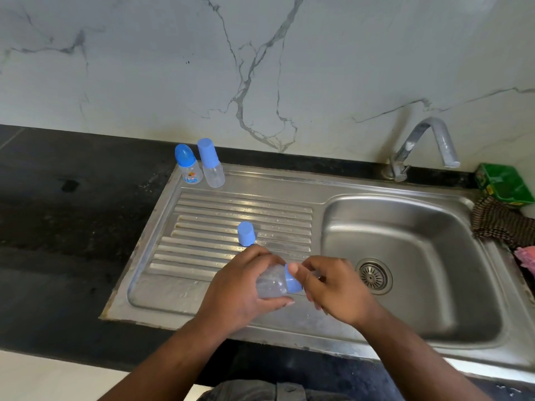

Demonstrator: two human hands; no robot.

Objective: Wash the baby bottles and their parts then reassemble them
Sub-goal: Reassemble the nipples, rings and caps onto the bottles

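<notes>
The clear bottle was gripped by the left hand above the drainboard, its blue collar pinched by the right hand. Were the pinch lost, the collar could have been dropped into the basin.

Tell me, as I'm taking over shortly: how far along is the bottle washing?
Looks done: the printed bottle and the plain bottle stand capped at the back of the drainboard, though washed or not I cannot tell. In hand: the left hand grips a third bottle, the right hand pinches its blue ring. Left: the loose cap stands on the drainboard, and the tap shows no water.
</notes>
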